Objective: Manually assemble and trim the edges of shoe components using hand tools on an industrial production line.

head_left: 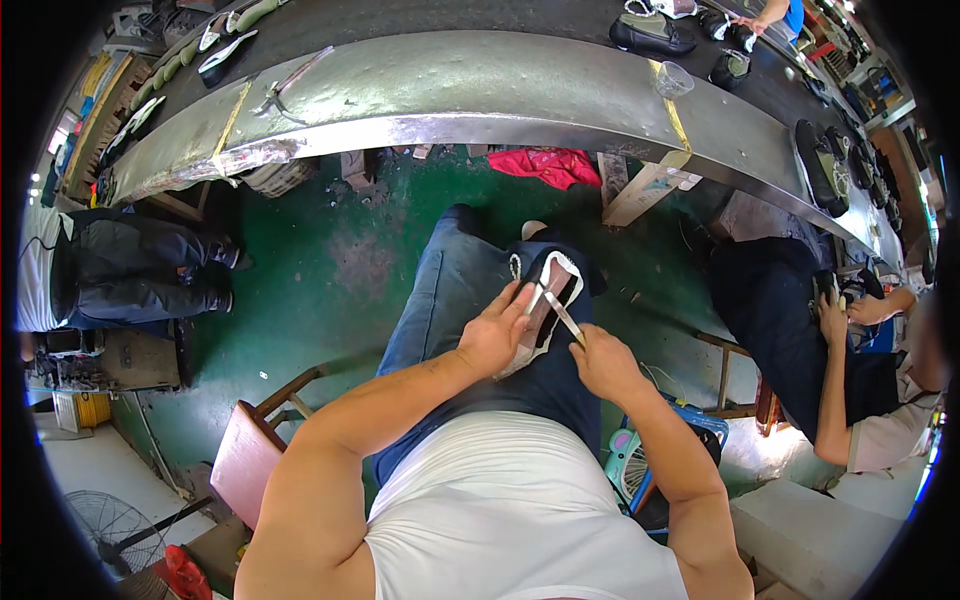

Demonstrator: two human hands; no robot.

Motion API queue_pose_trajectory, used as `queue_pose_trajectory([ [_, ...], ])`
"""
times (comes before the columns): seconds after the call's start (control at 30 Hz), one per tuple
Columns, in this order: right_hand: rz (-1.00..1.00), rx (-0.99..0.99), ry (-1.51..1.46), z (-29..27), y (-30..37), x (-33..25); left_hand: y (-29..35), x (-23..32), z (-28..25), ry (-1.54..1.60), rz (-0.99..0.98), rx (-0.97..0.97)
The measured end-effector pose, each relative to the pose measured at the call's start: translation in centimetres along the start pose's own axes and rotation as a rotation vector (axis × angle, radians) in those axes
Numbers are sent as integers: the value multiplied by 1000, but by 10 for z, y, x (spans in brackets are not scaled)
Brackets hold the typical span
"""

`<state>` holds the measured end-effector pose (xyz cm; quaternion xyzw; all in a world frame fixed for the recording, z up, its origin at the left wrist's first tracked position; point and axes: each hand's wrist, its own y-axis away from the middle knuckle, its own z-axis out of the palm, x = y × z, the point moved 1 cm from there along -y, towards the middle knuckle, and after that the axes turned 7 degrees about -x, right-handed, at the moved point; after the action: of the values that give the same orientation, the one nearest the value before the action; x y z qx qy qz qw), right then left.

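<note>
Seated worker steadies a black-and-white shoe upper [548, 295] on the lap, left hand [497, 333] clamped over it. Right hand [603, 360] closed on a thin metal tool [560, 313], tip at the lining. Risk: tool slipping toward left fingers [522, 297]

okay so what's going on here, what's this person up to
A seated person holds a black shoe upper with white trim on their lap, steadied by the left hand. The right hand holds a thin metal tool against it. A long metal workbench with more shoes runs ahead. Another person sits at the right, also handling a shoe.
</note>
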<state>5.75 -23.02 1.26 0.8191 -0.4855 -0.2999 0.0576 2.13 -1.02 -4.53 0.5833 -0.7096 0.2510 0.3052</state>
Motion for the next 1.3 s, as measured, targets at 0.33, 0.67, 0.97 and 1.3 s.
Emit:
queue_pose_trajectory([
  [0.33, -114, 109, -237, -10, -37, 13, -23, 29, -34, -177, -126, -406],
  [0.67, -120, -2, -569, -14, -8, -7, 29, 1, -4, 427, -428, -145],
  [0.97, -63, -132, -216, 14, 3, -12, 30, 2, -21, 309, -367, -390],
  [1.3, 121, 76, -977, 43, 39, 43, -25, 75, -143, 266, -56, -33],
])
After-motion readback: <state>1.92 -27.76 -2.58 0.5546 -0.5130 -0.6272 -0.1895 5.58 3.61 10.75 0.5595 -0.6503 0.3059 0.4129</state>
